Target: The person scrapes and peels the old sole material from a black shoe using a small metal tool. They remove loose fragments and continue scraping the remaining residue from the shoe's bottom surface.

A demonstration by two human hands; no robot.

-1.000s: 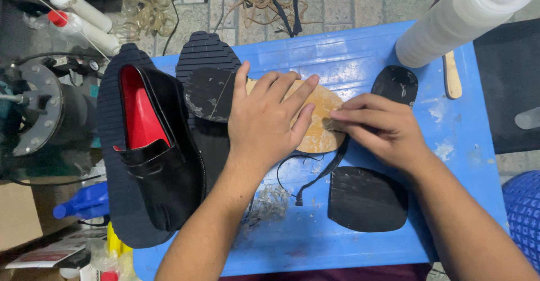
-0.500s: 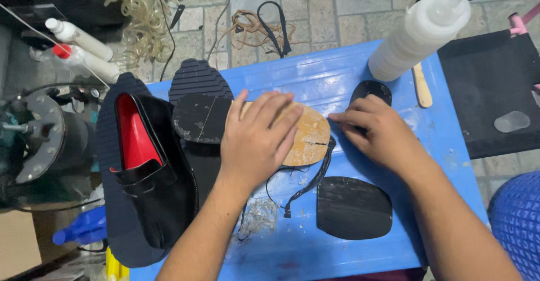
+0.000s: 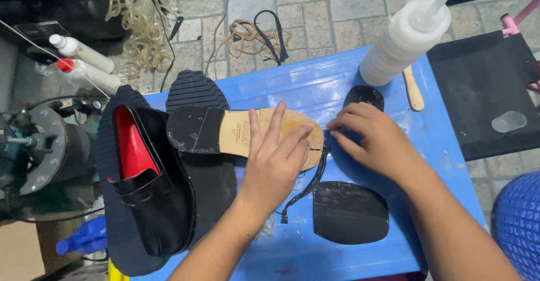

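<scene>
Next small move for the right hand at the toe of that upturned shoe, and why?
Probably keep peeling: draw the black rubber strip further off the tan leather sole. The right hand has its fingertips at the toe edge, where the strip begins, and the rest hangs loose over the blue table. The left hand lies flat on the sole, pinning the shoe.

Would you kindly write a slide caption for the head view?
Left hand presses an upturned tan-soled shoe on a blue table; right hand works at its toe.
</scene>
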